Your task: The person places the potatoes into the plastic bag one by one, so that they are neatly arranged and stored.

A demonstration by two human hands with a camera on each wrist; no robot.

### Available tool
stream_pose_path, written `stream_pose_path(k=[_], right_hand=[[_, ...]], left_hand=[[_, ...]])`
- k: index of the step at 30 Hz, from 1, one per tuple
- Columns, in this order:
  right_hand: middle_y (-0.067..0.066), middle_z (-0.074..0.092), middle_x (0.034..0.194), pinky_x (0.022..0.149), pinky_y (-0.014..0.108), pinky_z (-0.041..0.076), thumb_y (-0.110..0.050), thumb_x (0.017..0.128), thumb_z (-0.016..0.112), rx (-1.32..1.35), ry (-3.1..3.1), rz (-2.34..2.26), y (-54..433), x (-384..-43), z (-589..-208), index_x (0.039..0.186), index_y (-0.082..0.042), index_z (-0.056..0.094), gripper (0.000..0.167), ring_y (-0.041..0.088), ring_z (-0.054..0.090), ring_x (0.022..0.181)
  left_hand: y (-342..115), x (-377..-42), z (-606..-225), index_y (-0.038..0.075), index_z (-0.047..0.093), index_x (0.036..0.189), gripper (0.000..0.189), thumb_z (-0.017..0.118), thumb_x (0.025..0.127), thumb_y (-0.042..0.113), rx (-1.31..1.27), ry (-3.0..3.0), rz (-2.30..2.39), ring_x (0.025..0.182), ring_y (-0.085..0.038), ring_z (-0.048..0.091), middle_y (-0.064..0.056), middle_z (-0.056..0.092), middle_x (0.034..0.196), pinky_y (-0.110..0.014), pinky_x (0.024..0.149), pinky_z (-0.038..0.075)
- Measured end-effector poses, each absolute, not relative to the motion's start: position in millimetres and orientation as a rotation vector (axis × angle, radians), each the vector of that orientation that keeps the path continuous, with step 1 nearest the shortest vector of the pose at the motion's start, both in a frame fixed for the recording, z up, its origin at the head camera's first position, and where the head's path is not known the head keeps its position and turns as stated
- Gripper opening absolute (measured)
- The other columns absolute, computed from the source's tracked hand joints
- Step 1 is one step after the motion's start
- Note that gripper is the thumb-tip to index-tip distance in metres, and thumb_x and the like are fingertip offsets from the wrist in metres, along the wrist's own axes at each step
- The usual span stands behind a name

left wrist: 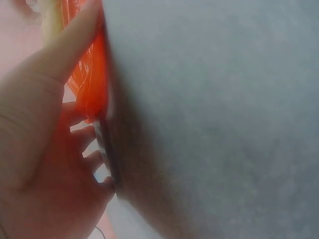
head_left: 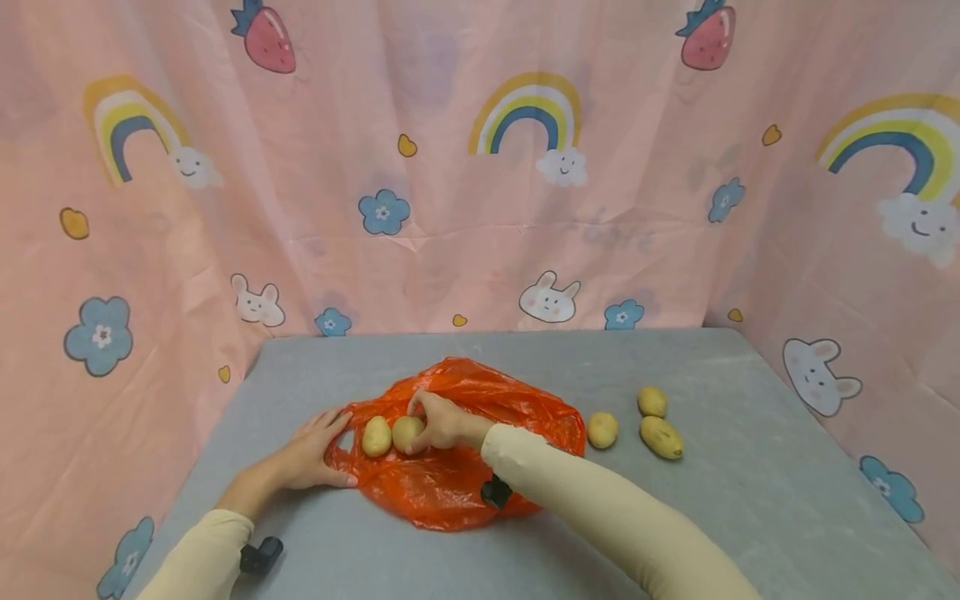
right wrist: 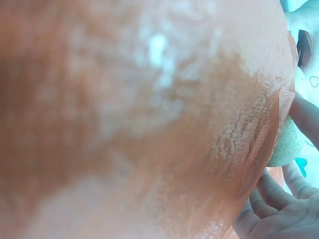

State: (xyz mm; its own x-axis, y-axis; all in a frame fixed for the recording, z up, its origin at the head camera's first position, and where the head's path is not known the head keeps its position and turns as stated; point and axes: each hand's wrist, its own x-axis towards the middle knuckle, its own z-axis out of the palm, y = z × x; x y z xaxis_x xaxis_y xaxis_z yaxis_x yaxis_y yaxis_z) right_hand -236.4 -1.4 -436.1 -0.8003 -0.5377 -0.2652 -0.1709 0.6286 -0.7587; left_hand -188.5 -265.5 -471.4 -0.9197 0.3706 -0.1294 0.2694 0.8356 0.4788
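A thin red plastic bag [head_left: 450,500] lies spread on the table. On its left part sit two potatoes side by side: a pale yellow potato [head_left: 377,437] and a browner potato [head_left: 407,435]. My right hand [head_left: 442,421] has its thumb and fingers around the browner potato, which shows partly between the fingers in the right wrist view. At the bag's left edge rests my left hand [head_left: 311,450], fingers spread and thumb extended, touching the plastic. The left wrist view shows the thumb [left wrist: 75,42] against the red plastic [left wrist: 92,79].
Right of the bag lie a round potato [head_left: 602,430], a smaller potato [head_left: 652,402] and a longer yellow potato [head_left: 662,437] with dark spots. The grey table [head_left: 765,483] is bordered at the back and sides by a pink patterned curtain [head_left: 450,275].
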Motion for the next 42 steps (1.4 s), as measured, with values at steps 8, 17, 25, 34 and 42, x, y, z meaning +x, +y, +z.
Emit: stream_pose_path(k=[8,17,25,34,42], right_hand=[[0.013,0.062,0.120,0.096,0.042,0.054,-0.012,0.085,0.082,-0.590,2.348,-1.035,7.1,-238.3,-434.1,0.119,-0.007,0.057,0.043,0.025,0.060,0.107],[0.018,0.055,0.138,0.105,0.047,0.050,-0.015,0.090,0.077,-0.631,2.322,-1.053,19.3,-241.9,-419.5,0.135,-0.004,0.054,0.052,0.033,0.054,0.129],[0.019,0.052,0.145,0.106,0.052,0.049,-0.024,0.093,0.074,-0.636,2.309,-1.112,39.1,-239.0,-406.8,0.137,-0.004,0.053,0.054,0.037,0.049,0.138],[0.019,0.050,0.148,0.105,0.052,0.051,-0.026,0.095,0.072,-0.652,2.307,-1.154,68.0,-236.0,-397.4,0.140,-0.004,0.052,0.054,0.040,0.048,0.139],[0.023,0.051,0.147,0.108,0.054,0.049,-0.023,0.096,0.070,-0.670,2.328,-1.213,100.6,-235.2,-392.3,0.140,0.000,0.051,0.053,0.045,0.049,0.137]], left_hand=[[-263.5,-187.1,-474.5,-0.003,0.032,0.156,0.114,0.086,0.073,0.053,0.482,2.788,0.711,0.147,-0.057,0.022,-0.031,0.024,0.163,-0.075,0.113,0.025],[-264.4,-188.9,-470.2,-0.004,0.032,0.155,0.113,0.087,0.073,0.051,0.521,2.811,0.685,0.145,-0.059,0.023,-0.031,0.026,0.162,-0.077,0.112,0.025],[-264.4,-188.6,-471.3,-0.002,0.032,0.156,0.114,0.087,0.072,0.053,0.479,2.797,0.699,0.146,-0.058,0.021,-0.029,0.025,0.163,-0.077,0.112,0.024],[-263.2,-185.4,-470.9,-0.003,0.032,0.156,0.113,0.087,0.073,0.052,0.481,2.791,0.716,0.146,-0.060,0.019,-0.030,0.024,0.163,-0.078,0.112,0.022],[-264.2,-187.1,-470.7,-0.004,0.031,0.156,0.114,0.087,0.073,0.051,0.483,2.783,0.723,0.147,-0.060,0.017,-0.032,0.023,0.163,-0.078,0.113,0.020]])
